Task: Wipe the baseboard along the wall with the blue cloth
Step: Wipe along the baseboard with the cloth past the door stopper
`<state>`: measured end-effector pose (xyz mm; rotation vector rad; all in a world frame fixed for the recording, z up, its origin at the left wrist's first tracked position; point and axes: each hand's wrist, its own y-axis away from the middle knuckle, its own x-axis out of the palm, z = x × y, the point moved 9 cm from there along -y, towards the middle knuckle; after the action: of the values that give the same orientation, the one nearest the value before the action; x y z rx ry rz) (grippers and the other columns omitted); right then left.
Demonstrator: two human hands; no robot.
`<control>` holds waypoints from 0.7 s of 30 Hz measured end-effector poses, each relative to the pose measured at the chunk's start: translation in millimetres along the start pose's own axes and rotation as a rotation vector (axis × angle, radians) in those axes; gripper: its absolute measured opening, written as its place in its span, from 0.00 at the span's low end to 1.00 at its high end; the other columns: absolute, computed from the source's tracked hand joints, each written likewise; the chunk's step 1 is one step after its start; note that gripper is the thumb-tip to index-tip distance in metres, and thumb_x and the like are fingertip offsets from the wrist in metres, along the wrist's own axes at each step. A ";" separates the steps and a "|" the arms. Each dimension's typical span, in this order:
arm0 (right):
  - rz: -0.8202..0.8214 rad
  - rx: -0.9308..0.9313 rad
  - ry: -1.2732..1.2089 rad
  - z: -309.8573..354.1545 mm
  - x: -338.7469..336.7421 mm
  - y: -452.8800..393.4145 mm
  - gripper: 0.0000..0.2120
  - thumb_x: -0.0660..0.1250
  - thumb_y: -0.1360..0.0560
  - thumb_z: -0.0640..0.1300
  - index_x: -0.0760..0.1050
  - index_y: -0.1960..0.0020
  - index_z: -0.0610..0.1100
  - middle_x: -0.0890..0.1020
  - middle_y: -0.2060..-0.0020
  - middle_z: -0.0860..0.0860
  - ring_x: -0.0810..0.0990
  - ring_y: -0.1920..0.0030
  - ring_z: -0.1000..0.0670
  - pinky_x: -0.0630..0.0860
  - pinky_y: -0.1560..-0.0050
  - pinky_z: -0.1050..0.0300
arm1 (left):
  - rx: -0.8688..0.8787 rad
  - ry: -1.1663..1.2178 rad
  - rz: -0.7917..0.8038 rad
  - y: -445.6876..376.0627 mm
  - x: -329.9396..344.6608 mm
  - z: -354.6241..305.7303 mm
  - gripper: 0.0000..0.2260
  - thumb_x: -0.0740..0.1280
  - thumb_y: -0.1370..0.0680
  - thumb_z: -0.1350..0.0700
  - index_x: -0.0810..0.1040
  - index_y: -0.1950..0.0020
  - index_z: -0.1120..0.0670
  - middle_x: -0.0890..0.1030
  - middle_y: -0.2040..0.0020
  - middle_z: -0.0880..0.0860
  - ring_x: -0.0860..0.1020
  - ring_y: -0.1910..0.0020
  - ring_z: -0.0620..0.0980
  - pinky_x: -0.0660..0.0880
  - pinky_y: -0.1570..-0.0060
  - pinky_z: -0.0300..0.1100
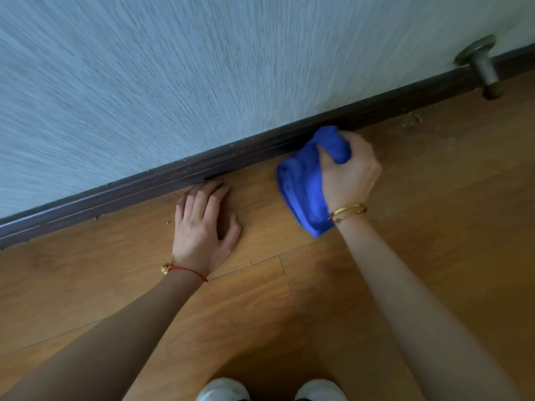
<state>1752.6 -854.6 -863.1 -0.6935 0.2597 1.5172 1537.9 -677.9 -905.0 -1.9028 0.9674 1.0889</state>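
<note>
A dark brown baseboard [179, 175] runs diagonally from the lower left to the upper right, at the foot of a pale textured wall [173, 82]. My right hand [348, 172] grips a bunched blue cloth [304, 183], whose top end presses against the baseboard while the rest trails over the floor. My left hand [204, 224] rests flat on the wooden floor, fingers spread, fingertips close to the baseboard.
A metal door stop [483, 68] sticks out from the wall at the upper right. Crumbs and dust [411, 118] lie on the wooden floor [434, 198] by the baseboard to the right of the cloth. My two white shoes [269, 390] show at the bottom edge.
</note>
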 end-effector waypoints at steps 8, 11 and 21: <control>-0.205 0.236 -0.055 -28.9 -19.3 -23.6 0.11 0.72 0.32 0.41 0.80 0.50 0.40 0.83 0.56 0.47 0.80 0.54 0.48 0.76 0.51 0.59 | -0.001 -0.001 0.004 -0.8 1.4 0.6 0.23 0.66 0.22 0.50 0.76 0.30 0.60 0.77 0.32 0.58 0.73 0.35 0.58 0.67 0.32 0.57; 0.037 -0.004 0.027 11.2 15.2 13.6 0.09 0.72 0.34 0.35 0.79 0.54 0.39 0.81 0.60 0.44 0.79 0.57 0.43 0.74 0.54 0.56 | 0.001 -0.006 0.002 0.1 1.6 -0.1 0.22 0.66 0.22 0.50 0.76 0.31 0.60 0.77 0.33 0.58 0.74 0.36 0.58 0.68 0.32 0.58; 0.118 0.024 0.179 7.3 -86.5 -1.6 0.15 0.75 0.30 0.44 0.78 0.46 0.42 0.82 0.50 0.48 0.78 0.48 0.50 0.72 0.45 0.61 | 0.084 0.054 0.107 -9.5 -7.1 -33.1 0.21 0.63 0.20 0.50 0.75 0.29 0.58 0.77 0.32 0.57 0.73 0.34 0.56 0.70 0.34 0.57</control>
<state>1746.1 -921.4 -808.1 -0.8072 0.4606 1.5630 1555.2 -700.3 -884.0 -1.8389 1.1383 1.0454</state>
